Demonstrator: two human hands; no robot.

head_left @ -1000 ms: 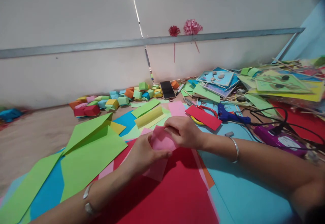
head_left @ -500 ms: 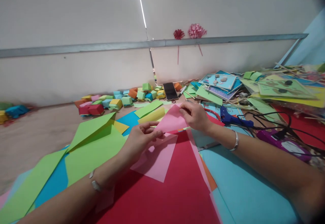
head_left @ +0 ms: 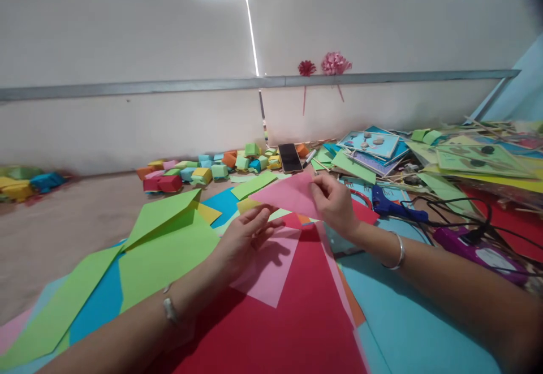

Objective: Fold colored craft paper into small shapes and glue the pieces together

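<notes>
Right hand (head_left: 334, 201) pinching smooth pink paper (head_left: 291, 194), left hand (head_left: 246, 235) loosely open below, flat red sheet (head_left: 271, 334) beneath.

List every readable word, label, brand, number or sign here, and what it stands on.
No text can be quoted with certainty.
Light blue card behind the blue glue gun: dark lettering, partly covered, too blurred.
Purple power strip: pale label, too blurred to read.
Smartphone: dark screen, no text visible.

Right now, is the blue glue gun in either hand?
No, the blue glue gun lies clear of both the left hand and the right hand, which pinches pink paper.
</notes>
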